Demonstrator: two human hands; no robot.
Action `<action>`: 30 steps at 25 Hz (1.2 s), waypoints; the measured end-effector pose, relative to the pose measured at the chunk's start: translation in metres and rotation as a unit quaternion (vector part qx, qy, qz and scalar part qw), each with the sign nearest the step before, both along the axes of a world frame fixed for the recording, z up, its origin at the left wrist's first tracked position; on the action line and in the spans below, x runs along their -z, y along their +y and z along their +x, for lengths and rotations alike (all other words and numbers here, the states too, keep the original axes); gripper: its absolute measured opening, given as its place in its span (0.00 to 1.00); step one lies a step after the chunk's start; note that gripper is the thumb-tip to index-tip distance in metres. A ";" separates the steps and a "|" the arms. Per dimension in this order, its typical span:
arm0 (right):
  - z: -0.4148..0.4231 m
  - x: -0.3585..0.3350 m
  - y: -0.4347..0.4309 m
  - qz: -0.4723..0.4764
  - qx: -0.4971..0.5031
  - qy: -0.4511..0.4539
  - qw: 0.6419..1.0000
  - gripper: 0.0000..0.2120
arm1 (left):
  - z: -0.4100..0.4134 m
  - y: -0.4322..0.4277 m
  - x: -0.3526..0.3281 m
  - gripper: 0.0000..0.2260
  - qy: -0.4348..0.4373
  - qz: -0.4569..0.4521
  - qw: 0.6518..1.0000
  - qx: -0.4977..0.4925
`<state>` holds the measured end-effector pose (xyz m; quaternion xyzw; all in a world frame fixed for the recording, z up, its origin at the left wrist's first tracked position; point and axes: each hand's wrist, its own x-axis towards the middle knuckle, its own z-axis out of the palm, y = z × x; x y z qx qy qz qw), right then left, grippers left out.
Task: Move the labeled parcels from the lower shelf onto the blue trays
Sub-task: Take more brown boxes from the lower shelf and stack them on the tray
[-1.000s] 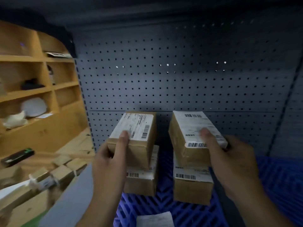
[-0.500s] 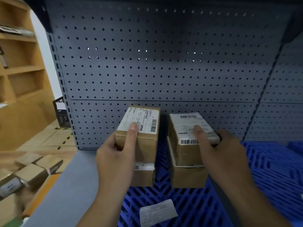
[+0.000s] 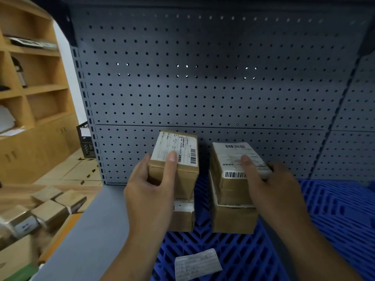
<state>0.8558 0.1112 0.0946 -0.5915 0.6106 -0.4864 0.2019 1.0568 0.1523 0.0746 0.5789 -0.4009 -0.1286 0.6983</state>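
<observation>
The left hand [image 3: 150, 191] grips the left parcel [image 3: 178, 157] at its 1 o'clock, thumb on the white label and fingers round the left side. It is held over the lower left parcel [image 3: 183, 218], which is on the blue tray [image 3: 334, 209]; whether the two touch cannot be told. The right hand [image 3: 272, 191] grips the right parcel [image 3: 237, 161] at its 11 o'clock, thumb on the label, and that one lies on the lower right parcel [image 3: 233, 219] on the same tray. A loose slip [image 3: 197, 263] lies on the tray at 6 o'clock of the stacks, the pegboard [image 3: 203, 88] stands at 12, and more boxes [image 3: 50, 209] lie at 9 o'clock past the grey shelf [image 3: 91, 230].
</observation>
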 end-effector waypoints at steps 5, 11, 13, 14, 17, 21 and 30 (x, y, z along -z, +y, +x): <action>0.000 0.001 -0.002 0.010 -0.010 -0.015 1.000 0.28 | -0.001 -0.004 0.006 0.24 0.056 0.031 0.998 0.020; 0.004 0.004 -0.004 0.014 -0.015 -0.063 0.998 0.27 | 0.000 -0.002 0.012 0.37 0.040 0.063 0.997 0.010; 0.006 0.005 -0.002 0.009 -0.021 -0.091 0.996 0.22 | -0.003 0.006 0.014 0.40 0.017 0.036 0.999 0.008; 0.006 0.005 -0.002 0.008 -0.022 -0.099 0.995 0.21 | -0.005 0.009 0.014 0.41 0.000 0.022 1.000 0.013; 0.008 0.007 -0.002 0.007 -0.020 -0.096 0.995 0.20 | -0.009 0.016 0.018 0.43 -0.069 0.017 0.997 0.027; 0.008 0.010 -0.004 -0.033 0.002 -0.039 0.999 0.27 | -0.012 0.019 0.022 0.46 -0.101 0.011 0.995 0.011; 0.010 0.005 -0.006 -0.035 0.013 0.039 0.999 0.32 | -0.007 0.019 0.025 0.43 -0.088 0.009 0.996 0.021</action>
